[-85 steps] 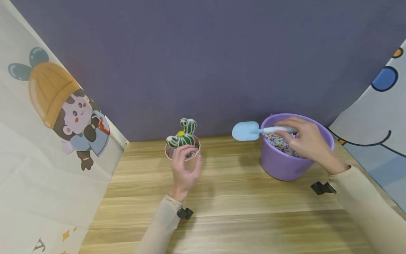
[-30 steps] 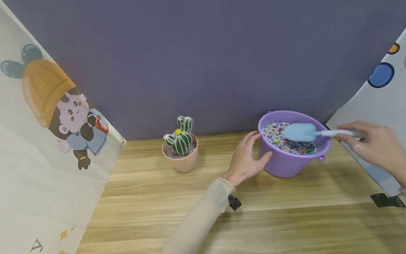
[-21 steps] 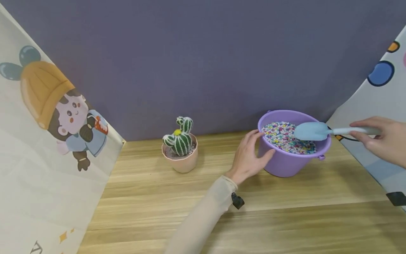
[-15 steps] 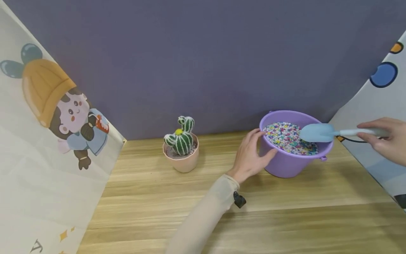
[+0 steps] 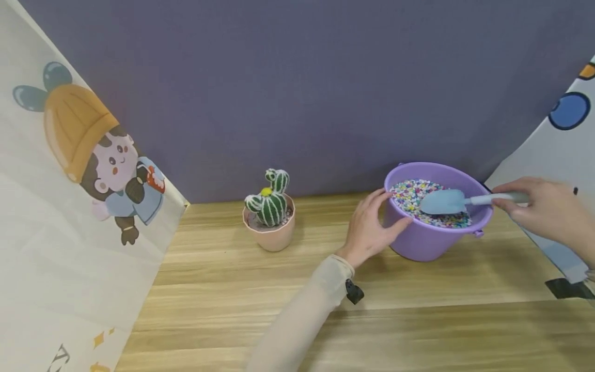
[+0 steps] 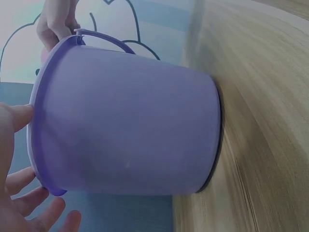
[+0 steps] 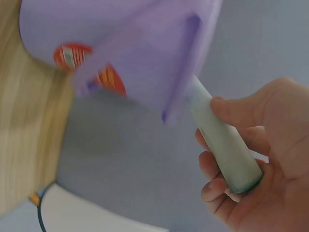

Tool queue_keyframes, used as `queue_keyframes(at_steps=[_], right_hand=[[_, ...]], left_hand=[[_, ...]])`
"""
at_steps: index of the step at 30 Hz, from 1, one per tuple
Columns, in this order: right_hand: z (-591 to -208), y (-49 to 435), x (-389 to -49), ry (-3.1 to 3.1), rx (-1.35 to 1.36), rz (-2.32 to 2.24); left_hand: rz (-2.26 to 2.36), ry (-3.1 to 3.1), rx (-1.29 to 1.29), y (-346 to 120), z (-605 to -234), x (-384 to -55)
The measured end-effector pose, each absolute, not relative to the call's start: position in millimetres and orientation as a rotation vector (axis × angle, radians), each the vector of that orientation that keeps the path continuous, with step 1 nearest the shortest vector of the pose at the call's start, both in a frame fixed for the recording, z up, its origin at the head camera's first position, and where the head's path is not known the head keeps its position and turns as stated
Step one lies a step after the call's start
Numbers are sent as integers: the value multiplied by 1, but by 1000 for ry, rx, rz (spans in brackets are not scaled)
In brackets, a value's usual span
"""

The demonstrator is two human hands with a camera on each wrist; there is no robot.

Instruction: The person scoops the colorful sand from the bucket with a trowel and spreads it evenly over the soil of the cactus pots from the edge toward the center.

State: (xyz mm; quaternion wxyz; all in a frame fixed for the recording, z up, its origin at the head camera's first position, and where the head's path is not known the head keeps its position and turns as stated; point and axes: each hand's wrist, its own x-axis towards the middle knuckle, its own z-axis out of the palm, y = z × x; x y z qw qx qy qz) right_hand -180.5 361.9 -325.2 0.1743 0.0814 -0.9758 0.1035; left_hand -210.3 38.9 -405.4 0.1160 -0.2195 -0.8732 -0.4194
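A purple bucket (image 5: 420, 245) filled with small multicoloured beads (image 5: 416, 194) stands at the right of the head view. My left hand (image 5: 367, 230) is spread at its near left rim, thumb and fingertips touching it; the left wrist view shows the same contact. In my right hand (image 5: 550, 209) is the pale handle of a light-blue trowel (image 5: 443, 201), gripped from the right side. The trowel's blade lies over the beads inside the bucket, its underside hidden. Thumb and fingers wrap the handle (image 7: 224, 150) in the right wrist view.
A knitted cactus (image 5: 271, 209) in a pink pot (image 5: 274, 240) stands left of the bucket on the wooden table (image 5: 223, 289). A dark backdrop (image 5: 297, 93) rises behind, with printed cloth panels (image 5: 32, 217) at the sides.
My left hand has gone from beside the potted cactus to the bucket's rim. The trowel first moved right across the bucket; over the last half second its blade shifted left across the beads.
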Motion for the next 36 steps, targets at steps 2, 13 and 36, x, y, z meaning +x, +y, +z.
queue_keyframes(at_steps=[2,13,36], right_hand=[[-329,354,-186,-2751,284,326],[-345,336,-192,-2712,249,550],[-348,349,-180,-2662,198,537]], left_hand=[[-1235,-2558,-647,38,-405,-211],[-1278,-2507,-629,33,-402,-215],[-1217,-2535,-618,37,-405,-217]])
